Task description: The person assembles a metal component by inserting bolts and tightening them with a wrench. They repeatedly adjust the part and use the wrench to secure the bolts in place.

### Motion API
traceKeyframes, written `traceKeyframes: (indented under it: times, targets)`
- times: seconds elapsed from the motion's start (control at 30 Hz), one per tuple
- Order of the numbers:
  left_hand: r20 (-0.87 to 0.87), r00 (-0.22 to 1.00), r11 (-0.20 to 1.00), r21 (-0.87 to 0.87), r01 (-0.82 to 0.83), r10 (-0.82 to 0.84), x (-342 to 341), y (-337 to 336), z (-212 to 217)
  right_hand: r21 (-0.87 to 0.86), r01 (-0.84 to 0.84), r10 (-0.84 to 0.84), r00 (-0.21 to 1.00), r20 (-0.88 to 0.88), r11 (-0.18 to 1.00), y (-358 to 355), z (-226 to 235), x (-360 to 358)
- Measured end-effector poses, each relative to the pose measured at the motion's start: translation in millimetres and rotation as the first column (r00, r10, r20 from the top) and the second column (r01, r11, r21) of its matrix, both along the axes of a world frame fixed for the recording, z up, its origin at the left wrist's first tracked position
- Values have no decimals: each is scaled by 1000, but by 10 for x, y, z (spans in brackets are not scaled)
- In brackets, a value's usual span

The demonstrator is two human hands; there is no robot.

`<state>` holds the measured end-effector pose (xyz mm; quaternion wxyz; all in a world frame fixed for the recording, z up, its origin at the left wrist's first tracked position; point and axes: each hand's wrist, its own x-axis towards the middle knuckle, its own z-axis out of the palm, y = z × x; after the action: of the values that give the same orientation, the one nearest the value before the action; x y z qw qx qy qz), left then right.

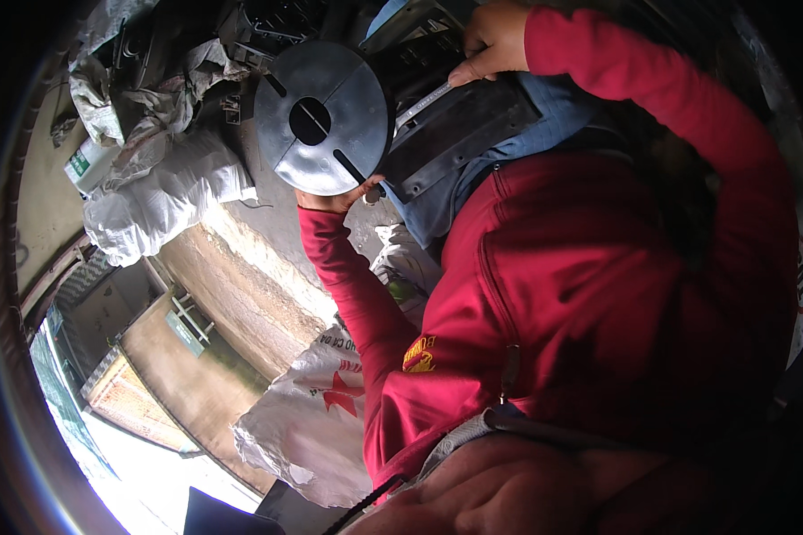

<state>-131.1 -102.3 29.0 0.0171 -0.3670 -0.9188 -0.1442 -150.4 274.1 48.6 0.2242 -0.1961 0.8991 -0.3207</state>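
A round grey metal disc with a centre hole and slots is held up at the top middle. My left hand grips its lower edge, fingers mostly hidden behind it. My right hand, at the upper right of the disc, is closed around a slim steel wrench with marks along its shaft. The wrench's far end reaches the disc's right edge, where its jaw is hidden. Below the wrench, a dark flat metal plate with small holes lies over blue cloth at my lap.
White plastic sacks and crumpled sheeting lie at the left, beside a white container with a green label. Dark metal parts crowd the area behind the disc. A printed white sack rests near my left elbow.
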Motion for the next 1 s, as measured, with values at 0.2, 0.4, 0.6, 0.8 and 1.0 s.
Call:
traceKeyframes:
  times: [0.2, 0.4, 0.6, 0.8, 1.0]
  targets:
    - [108, 989, 993, 79, 92, -100, -86, -67, -310, -18, 4, -4, 1000, -18, 1000, 39, -25, 12]
    - [252, 967, 932, 343, -117, 29, -12, -61, -376, -15, 8, -9, 1000, -17, 1000, 30, 28, 37]
    - [147, 989, 974, 225, -20, -14, -70, 3, -369, -8, 30, -30, 999, 16, 1000, 24, 41, 38]
    - [230, 973, 967, 242, -84, 27, 30, -44, -382, 42, 14, -15, 1000, 14, 999, 3, 67, 23]
    - [507, 858, 557, 691, -461, 82, 241, -92, -492, 69, 17, -20, 999, 44, 997, -4, 97, -3]
